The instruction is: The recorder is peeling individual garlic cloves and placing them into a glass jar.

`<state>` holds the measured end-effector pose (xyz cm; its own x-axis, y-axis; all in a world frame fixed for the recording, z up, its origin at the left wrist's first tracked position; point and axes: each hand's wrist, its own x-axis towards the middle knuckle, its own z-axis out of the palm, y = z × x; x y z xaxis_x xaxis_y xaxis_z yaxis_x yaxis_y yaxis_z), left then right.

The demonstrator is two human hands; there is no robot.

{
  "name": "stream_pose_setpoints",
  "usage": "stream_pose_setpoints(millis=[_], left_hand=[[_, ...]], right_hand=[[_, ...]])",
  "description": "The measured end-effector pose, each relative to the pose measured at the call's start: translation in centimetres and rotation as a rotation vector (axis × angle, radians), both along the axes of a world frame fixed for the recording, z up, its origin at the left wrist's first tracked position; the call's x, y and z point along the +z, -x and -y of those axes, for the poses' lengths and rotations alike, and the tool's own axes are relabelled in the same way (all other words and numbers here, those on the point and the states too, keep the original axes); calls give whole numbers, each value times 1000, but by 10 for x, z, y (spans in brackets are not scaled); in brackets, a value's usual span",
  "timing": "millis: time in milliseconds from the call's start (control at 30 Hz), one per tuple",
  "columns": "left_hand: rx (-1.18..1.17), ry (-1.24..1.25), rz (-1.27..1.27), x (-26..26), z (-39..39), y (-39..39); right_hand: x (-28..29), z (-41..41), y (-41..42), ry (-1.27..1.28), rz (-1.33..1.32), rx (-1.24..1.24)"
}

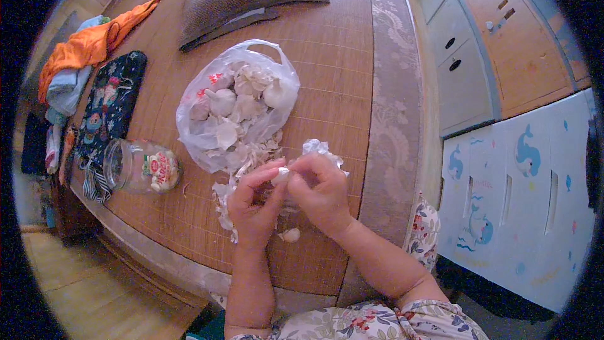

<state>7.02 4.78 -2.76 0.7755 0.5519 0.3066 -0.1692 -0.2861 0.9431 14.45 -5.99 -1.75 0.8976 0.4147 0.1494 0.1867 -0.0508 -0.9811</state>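
Between my fingertips is a pale garlic clove [281, 176]. My left hand [255, 198] grips it from the left, thumb and fingers curled around. From the right, my right hand [322, 192] pinches at its other side. Just below the hands a loose piece of garlic [289, 235] lies on the bamboo mat [330, 104]. Beyond them, an opened white plastic bag [188, 130] holds several garlic bulbs [221, 102] and papery skins. More garlic skins [225, 208] are scattered beside my left hand. A crumpled white wad [315, 146] sits behind my right hand, partly covered by it.
Left of the bag, a clear jar [141, 165] lies on its side with peeled cloves inside. Past it are a dark patterned pouch [113, 99] and an orange cloth [89, 47]. A brown pillow [250, 0] lies at the far end. White drawers [514, 189] stand at right.
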Motion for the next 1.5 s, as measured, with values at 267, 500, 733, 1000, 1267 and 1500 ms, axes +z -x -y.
stream_pose_setpoints(millis=[267, 500, 733, 1000, 1267, 1500], left_hand=[[-13, 243, -153, 18, 3, 9], [-24, 398, -62, 17, 11, 12], [121, 857, 113, 32, 40, 25], [13, 1107, 223, 30, 42, 70], [-18, 1281, 176, 30, 68, 92], [4, 1079, 37, 21, 33, 78]], right_hand=[[7, 3, -2, 12, 167, 28], [7, 2, 5, -297, -262, 167], [19, 11, 23, -376, -240, 181], [19, 40, 50, -205, -225, 145], [2, 61, 56, 27, 140, 82], [15, 45, 53, -117, 269, 139]])
